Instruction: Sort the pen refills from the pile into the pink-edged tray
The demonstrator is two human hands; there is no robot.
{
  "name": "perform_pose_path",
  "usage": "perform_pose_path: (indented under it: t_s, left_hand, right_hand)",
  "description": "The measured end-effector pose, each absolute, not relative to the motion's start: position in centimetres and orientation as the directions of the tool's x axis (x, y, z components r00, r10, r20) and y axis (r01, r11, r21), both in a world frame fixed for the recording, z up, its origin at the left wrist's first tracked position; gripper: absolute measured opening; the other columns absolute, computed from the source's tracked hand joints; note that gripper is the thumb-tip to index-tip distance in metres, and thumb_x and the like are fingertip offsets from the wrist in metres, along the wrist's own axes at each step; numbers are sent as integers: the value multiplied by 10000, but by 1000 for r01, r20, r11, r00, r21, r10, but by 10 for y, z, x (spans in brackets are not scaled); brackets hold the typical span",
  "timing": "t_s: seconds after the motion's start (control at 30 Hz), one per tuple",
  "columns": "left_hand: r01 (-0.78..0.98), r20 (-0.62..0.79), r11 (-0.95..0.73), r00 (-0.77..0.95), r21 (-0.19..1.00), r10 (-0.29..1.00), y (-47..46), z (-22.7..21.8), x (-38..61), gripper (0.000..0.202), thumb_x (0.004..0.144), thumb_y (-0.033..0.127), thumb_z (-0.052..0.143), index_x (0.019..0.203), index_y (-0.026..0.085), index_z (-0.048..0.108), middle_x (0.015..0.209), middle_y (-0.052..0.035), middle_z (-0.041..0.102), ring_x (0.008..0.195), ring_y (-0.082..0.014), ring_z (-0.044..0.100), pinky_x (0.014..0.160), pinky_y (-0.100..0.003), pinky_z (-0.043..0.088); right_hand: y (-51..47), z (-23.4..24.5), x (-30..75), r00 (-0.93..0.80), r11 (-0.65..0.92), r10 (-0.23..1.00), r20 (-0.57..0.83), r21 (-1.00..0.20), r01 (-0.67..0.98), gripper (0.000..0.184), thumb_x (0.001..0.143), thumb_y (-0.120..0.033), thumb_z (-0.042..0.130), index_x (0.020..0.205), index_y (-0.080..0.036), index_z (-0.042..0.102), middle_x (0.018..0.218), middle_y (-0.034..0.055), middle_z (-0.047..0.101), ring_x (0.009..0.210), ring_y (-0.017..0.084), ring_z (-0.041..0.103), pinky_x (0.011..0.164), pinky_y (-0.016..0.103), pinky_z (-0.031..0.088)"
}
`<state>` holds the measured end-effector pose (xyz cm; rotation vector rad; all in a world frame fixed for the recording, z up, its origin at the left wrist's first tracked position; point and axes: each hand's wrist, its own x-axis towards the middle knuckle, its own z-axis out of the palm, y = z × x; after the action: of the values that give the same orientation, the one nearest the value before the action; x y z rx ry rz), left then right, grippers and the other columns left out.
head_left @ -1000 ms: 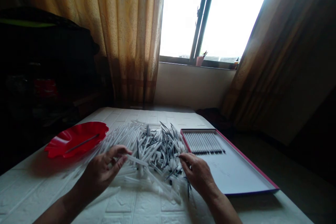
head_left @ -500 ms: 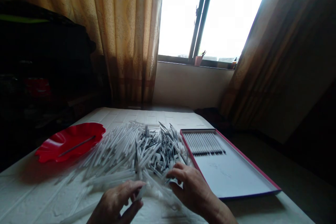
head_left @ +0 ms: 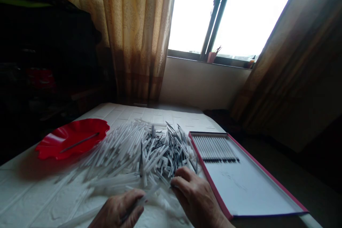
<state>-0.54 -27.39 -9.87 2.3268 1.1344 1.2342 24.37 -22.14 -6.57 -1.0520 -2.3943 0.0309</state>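
My left hand (head_left: 120,207) is closed at the bottom centre around a translucent white pen tube (head_left: 151,193), which points up and to the right out of the fingers. My right hand (head_left: 195,195) is closed at the near right side of the pile, thumb and fingertips together; what they pinch, if anything, is hidden. Just beyond both hands lies a heap of thin dark-tipped pen refills (head_left: 173,151). Beside it on the left is a spread of clear white pen tubes (head_left: 121,142). Blurred clear tubes also lie between the hands.
A shallow red-rimmed box (head_left: 213,187) stands at right, with a row of dark-ended white pens (head_left: 216,148) along its far end. At left, a wavy red plate (head_left: 53,144) holds one thin dark stick (head_left: 80,142). The white brick-patterned table (head_left: 26,188) lies under everything.
The tube in my left hand now sticks out farther toward the right hand. My right hand's fingers have drawn closer together. The whole view has shifted slightly.
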Motion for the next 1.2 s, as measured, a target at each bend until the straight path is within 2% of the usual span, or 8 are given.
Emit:
perform_pose_path:
  t_s: [0.1, 0.2, 0.43, 0.57, 0.67, 0.8, 0.97, 1.2]
  left_hand:
    - [512, 540, -650, 369, 561, 756, -272, -104, -10, 179, 1023, 285, 447, 1173, 295, 543, 844, 37, 751, 699, -133, 735, 653, -147, 525]
    - [521, 482, -601, 361, 606, 798, -271, -102, -11, 185, 995, 217, 466, 1137, 288, 561, 835, 42, 733, 717, -127, 722, 679, -153, 504]
    - [572, 418, -571, 389, 589, 821, -268, -100, -10, 187, 992, 217, 433, 1103, 232, 584, 817, 8, 709, 726, -147, 702, 667, -197, 491]
    - [567, 432, -600, 417, 564, 800, -267, -98, -10, 171, 987, 218, 443, 1066, 219, 594, 795, 6, 704, 697, -148, 696, 645, -203, 485]
    - [570, 448, -625, 437, 533, 780, -267, -93, -10, 175, 986, 210, 438, 1062, 199, 596, 809, -13, 719, 696, -160, 705, 646, -216, 495]
    - [580, 470, -659, 464, 480, 751, -268, -92, -11, 188, 989, 212, 443, 1082, 168, 600, 820, -46, 740, 702, -187, 729, 640, -239, 517]
    - [593, 496, -687, 485, 420, 721, -271, -103, -11, 227, 990, 245, 448, 1133, 151, 598, 895, -95, 782, 753, -240, 769, 658, -290, 568]
    - [589, 466, -725, 560, 358, 685, -282, -105, -8, 213, 1006, 223, 439, 1176, 207, 567, 968, -60, 794, 822, -235, 783, 713, -300, 606]
  right_hand:
    - [-223, -59, 247, -498, 761, 615, 612, -293, 579, 151, 938, -142, 511, 929, -224, 638, 897, 55, 696, 762, 171, 683, 650, 240, 526]
    - [-224, -57, 250, -370, 779, 565, 738, -330, 533, 141, 960, -153, 499, 1031, -226, 597, 892, 53, 726, 782, 164, 709, 700, 243, 562]
    - [-225, -59, 254, -122, 694, 558, 821, -381, 611, 402, 954, -221, 549, 1351, -205, 486, 822, 30, 735, 592, 147, 690, 613, 252, 596]
    - [-223, -53, 256, -123, 757, 460, 879, -317, 571, 265, 946, -128, 556, 1181, -211, 646, 927, 71, 730, 777, 162, 719, 679, 243, 588]
    - [-221, -52, 255, -126, 796, 416, 901, -293, 529, 262, 933, -55, 549, 1112, -192, 682, 955, 78, 710, 839, 152, 705, 719, 233, 577]
    - [-218, -59, 251, -79, 765, 458, 885, -347, 542, 294, 943, -64, 511, 1187, -165, 639, 982, 97, 702, 874, 172, 693, 748, 285, 588]
    - [-215, -65, 250, -6, 678, 594, 805, -496, 542, 266, 924, -116, 545, 1171, -165, 631, 935, 70, 682, 676, 137, 658, 539, 225, 562]
    - [-219, -87, 248, 48, 647, 665, 745, -608, 460, 228, 980, -220, 526, 1178, -196, 635, 978, 86, 718, 780, 185, 707, 690, 321, 603]
